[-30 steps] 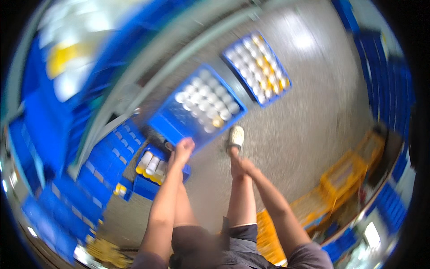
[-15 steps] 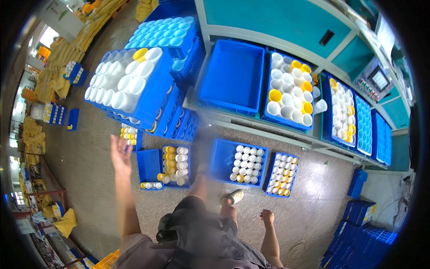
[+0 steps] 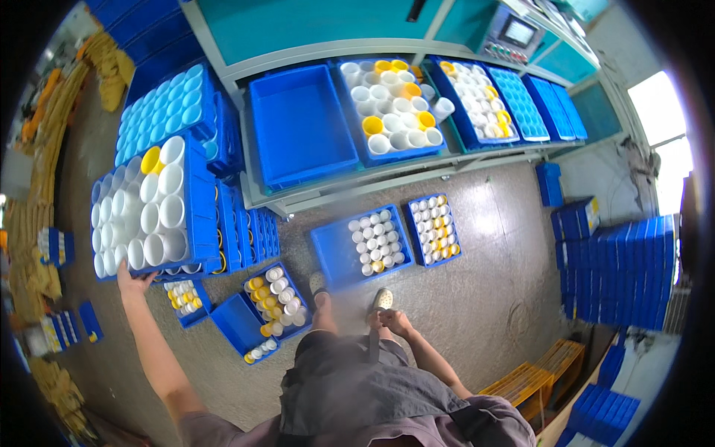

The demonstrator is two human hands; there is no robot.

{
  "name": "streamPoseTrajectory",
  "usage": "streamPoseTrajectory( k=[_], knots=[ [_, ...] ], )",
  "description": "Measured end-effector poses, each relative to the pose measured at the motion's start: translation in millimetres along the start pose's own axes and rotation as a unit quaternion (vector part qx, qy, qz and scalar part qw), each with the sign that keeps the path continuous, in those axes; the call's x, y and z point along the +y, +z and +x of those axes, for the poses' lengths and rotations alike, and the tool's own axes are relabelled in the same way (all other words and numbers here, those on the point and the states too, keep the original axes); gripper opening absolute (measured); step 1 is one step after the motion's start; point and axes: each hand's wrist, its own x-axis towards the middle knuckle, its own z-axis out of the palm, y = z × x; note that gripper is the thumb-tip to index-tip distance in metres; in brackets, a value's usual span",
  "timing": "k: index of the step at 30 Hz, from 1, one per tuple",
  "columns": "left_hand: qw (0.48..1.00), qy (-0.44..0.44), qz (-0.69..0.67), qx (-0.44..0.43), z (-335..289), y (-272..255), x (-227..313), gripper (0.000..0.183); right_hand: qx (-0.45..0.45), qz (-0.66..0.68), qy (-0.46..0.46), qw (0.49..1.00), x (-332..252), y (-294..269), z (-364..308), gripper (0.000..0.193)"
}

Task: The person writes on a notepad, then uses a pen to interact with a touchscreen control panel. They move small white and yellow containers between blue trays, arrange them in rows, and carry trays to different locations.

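Observation:
My left hand (image 3: 135,281) is at the near rim of the top blue crate (image 3: 202,216) of a stack on the left, its fingers partly hidden against the rim as if gripping it. Rows of white cups (image 3: 152,216) with one yellow cup (image 3: 151,159) fill that crate. My right hand (image 3: 396,322) is closed in front of my dark apron (image 3: 357,380), above my foot. A small dark bit shows at its fingertips, too unclear to name.
An empty blue crate (image 3: 302,127) and a crate of white and yellow cups (image 3: 389,112) stand on the machine's ledge. Floor crates (image 3: 328,249) hold more cups. Light-blue trays (image 3: 160,112) are stacked behind. A yellow bench (image 3: 521,387) and blue crate stacks (image 3: 614,276) stand right.
My left hand has gone from raised and free to the rim of the cup crate. My right hand has come inward to my apron. The view has swung to the right.

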Motion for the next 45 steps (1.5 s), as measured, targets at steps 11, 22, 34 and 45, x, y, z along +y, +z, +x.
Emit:
streamPoseTrajectory(
  k=[11,22,34,45],
  knots=[
    [0.992,0.087,-0.076,-0.056,-3,-79,-41,0.036,0.099,0.187,-0.142,0.967,-213,-91,160,0.028],
    [0.971,0.075,0.193,-0.117,-142,-76,-119,0.044,0.157,0.59,0.152,0.777,-416,-93,344,0.07],
    [0.772,0.034,0.432,-0.464,-262,190,-297,0.036,0.117,0.554,0.036,0.824,-250,-152,63,0.031],
    [0.55,-0.001,0.564,-0.616,-551,138,-577,0.028,0.306,0.631,0.119,0.703,126,-106,-370,0.028]
  ],
)
